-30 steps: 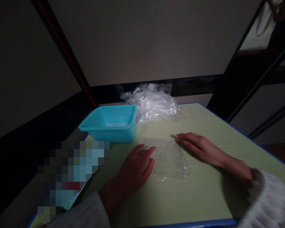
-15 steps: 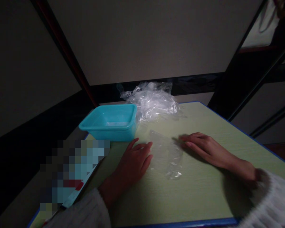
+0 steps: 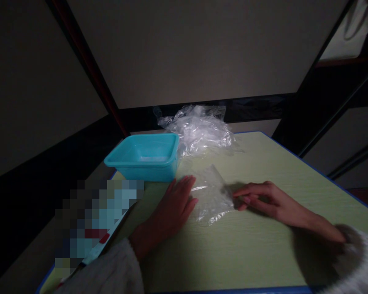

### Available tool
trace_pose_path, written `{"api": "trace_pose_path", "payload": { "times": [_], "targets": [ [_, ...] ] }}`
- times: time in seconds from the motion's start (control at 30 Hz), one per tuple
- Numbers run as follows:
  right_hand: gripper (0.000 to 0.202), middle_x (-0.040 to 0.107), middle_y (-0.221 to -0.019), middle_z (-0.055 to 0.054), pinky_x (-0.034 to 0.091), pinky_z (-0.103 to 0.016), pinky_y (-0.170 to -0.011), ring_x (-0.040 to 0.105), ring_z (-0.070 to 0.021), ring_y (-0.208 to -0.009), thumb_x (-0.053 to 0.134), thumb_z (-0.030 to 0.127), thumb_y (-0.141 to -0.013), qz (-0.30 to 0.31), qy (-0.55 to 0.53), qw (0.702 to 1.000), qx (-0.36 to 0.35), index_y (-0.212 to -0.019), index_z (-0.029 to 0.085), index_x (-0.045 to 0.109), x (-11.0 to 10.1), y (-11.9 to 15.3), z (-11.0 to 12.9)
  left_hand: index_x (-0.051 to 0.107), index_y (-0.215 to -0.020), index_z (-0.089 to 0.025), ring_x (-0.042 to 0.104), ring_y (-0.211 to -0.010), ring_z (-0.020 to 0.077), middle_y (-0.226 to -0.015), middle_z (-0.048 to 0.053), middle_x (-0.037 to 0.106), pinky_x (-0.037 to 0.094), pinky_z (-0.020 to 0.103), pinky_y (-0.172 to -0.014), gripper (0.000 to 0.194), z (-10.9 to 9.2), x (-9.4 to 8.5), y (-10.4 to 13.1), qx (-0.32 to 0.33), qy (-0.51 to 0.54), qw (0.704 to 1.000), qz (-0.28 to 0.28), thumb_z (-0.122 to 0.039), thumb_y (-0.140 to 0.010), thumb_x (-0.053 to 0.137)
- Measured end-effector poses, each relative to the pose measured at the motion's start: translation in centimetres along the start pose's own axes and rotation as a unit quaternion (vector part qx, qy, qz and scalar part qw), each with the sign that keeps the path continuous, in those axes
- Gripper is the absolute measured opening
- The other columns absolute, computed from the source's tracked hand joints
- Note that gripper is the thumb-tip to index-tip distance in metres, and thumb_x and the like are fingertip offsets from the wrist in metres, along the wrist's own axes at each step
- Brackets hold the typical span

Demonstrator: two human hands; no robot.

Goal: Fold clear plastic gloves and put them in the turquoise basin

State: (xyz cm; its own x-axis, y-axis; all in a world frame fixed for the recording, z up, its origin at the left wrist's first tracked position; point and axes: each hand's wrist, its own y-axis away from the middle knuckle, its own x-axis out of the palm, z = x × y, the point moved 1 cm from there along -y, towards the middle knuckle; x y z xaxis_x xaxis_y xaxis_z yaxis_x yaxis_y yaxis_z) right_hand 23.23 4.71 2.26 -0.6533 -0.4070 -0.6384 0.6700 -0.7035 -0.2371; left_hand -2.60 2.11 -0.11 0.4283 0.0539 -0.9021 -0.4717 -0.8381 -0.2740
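A small clear plastic bag (image 3: 210,194) lies on the pale green tabletop, between my two hands. My left hand (image 3: 178,202) rests with fingers stretched out over the bag's left edge, palm down and gripping nothing. At the bag's right edge, my right hand (image 3: 266,200) has its thumb and fingertips pinched together on the film. Beyond my left hand stands a turquoise plastic basin (image 3: 141,165). A crumpled heap of clear plastic bags (image 3: 199,132) sits behind the small bag, touching or close to the basin's right side.
The table (image 3: 263,261) has a blue edge. On its left side lies a flat, pixelated item (image 3: 101,222), white-edged with a red spot. Dark-trimmed panels (image 3: 196,53) rise behind the table. A white bag (image 3: 346,36) with a handle shows at upper right.
The small bag, narrow and folded-looking before, now lies wider and more spread out. My right hand has shifted nearer to me and its fingers have pinched the bag's edge. My left hand has flattened.
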Motion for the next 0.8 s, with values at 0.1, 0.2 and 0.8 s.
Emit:
{"api": "trace_pose_path", "payload": {
  "times": [0.1,0.2,0.8],
  "targets": [
    [0.02,0.072,-0.077,-0.003,0.054,-0.026,-0.06,0.067,-0.0146,-0.069,0.05,0.029,-0.087,-0.034,-0.018,0.999,0.021,-0.094,0.019,0.066,-0.2,0.0,0.1,0.038,-0.131,-0.014,0.031,-0.133,0.0229,-0.14,0.014,0.039,0.022,0.049,-0.11,0.042,-0.7,-0.6,0.2,0.071,0.017,0.997,-0.002,-0.022,-0.09,0.038],
    [0.018,0.072,-0.087,-0.005,0.054,-0.029,-0.068,0.066,-0.0154,-0.078,0.051,0.028,-0.087,-0.049,0.012,0.999,0.002,-0.092,0.019,0.067,-0.5,-0.1,0.1,0.043,-0.129,-0.014,0.026,-0.135,0.0246,-0.143,0.014,0.036,0.021,0.05,-0.109,0.042,-1.6,-1.1,0.3,0.144,0.014,0.988,0.056,-0.026,-0.089,0.044],
    [0.02,0.063,-0.111,-0.009,0.046,-0.042,-0.09,0.055,-0.0211,-0.108,0.056,0.034,-0.085,0.011,0.118,0.988,-0.097,-0.099,0.022,0.066,0.1,-0.4,-1.3,0.054,-0.122,-0.02,0.029,-0.134,0.0258,-0.142,0.013,0.038,0.024,0.049,-0.107,0.035,-1.6,-1.3,0.4,0.158,-0.009,0.98,0.119,-0.031,-0.089,0.051]
  ]
}}
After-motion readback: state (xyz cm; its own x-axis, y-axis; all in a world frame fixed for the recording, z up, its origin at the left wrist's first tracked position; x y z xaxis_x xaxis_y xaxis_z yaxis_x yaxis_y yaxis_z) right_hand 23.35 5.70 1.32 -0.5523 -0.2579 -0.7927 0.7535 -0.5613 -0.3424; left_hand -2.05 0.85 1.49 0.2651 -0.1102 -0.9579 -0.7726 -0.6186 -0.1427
